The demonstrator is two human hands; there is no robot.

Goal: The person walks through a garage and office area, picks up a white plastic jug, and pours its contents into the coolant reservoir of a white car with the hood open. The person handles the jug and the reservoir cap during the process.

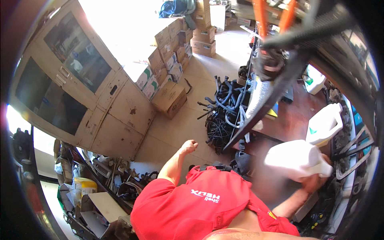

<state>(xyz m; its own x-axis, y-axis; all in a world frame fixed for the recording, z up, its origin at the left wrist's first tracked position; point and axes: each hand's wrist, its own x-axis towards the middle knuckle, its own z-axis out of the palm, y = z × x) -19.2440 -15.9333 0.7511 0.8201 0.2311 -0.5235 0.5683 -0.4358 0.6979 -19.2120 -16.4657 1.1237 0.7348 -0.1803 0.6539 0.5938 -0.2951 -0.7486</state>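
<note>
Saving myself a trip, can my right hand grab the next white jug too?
Probably not: your right hand holds a white jug, which lies between it and the next jug.

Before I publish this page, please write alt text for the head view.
The right hand holds a blurred white jug; the left hand, loosely curled, holds nothing visible. Below is the wearer's red shirt; beyond are a worn cabinet, stacked boxes and dark hoses.

Cab (93, 94) nr brn box (169, 99)
</note>
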